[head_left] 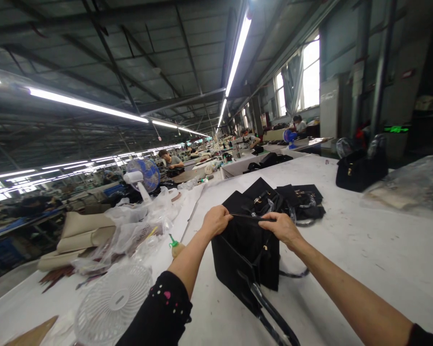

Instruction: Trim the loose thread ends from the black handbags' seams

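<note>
We have the bag [245, 269] on the table [361, 250], at the centre of our clock, with its dark inside showing toward us. Our left hand [216, 222] pinches the rim [245, 216] at eleven o'clock, thumb against bent fingers; our right hand [282, 228] pinches the same edge at one o'clock. Between them the rim runs nearly straight.

To do this well, we should draw both hands apart with equal, light pull, so the edge lies true without the corners stretching. Fingertips close to the rim probably give the best control; a deeper grab could crease the side. Both wrists want to stand at one height, so that the bag does not twist.

The handle [274, 312] trails toward five o'clock, partly wrapped in film, and could drag on the body, so we mind its weight. The clasp [265, 248] hangs just below our right hand; a knuckle or nail could catch it. At one o'clock lies the pile [308, 198] of other black pieces; we cannot tell whether our bag touches it. The bottle [176, 247] at nine o'clock is near our left forearm, so that elbow is best held in.
</note>
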### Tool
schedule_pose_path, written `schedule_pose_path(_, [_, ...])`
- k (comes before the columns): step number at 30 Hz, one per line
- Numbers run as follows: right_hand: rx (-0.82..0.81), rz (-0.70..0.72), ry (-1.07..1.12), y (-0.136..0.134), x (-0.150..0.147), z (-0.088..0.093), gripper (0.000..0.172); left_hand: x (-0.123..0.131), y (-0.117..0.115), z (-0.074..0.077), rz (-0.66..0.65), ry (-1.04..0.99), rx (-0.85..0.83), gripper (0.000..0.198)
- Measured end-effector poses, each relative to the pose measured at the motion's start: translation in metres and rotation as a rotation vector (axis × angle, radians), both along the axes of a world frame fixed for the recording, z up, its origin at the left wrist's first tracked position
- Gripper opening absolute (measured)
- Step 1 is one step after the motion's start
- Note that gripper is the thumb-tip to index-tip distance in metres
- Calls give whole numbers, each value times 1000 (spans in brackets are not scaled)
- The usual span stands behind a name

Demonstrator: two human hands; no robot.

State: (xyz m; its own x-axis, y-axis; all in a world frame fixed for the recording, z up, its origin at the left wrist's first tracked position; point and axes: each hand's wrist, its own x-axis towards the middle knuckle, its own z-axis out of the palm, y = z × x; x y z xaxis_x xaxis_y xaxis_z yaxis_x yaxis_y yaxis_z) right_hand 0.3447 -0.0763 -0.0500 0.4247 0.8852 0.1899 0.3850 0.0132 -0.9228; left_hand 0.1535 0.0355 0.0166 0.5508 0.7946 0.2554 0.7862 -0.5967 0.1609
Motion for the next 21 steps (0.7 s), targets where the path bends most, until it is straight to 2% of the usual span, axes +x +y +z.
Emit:
schedule_pose_path(4, [-92,-10,-217,5,1,14,17,-2,0,-1,18,9,21,20])
schedule_pose_path(13, [-163,69,-765,29,-19,41,23,-6,-6,-1,62,3,28,23])
schedule_pose_path(21, [-179,82,-861,28,-31,43,31,-12,-9,-3,91,-19,38,22])
